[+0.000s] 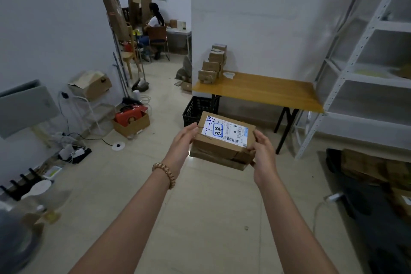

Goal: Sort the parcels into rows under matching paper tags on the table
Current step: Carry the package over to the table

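Observation:
I hold a stack of brown cardboard parcels (222, 149) out in front of me above the floor. The top parcel bears a white shipping label with blue handwriting. My left hand (185, 140) grips the stack's left side and my right hand (263, 151) grips its right side. Ahead stands a wooden table (266, 93). At its far left corner, against the wall, several small parcels (212, 66) are stacked. A white paper scrap (229, 74) lies next to them on the table.
A black crate (195, 111) sits on the floor under the table's left end. White metal shelving (367, 69) rises at the right. Boxes, cables and clutter line the left wall. A seated person (153, 26) is in the back room. Dark bags lie at lower right.

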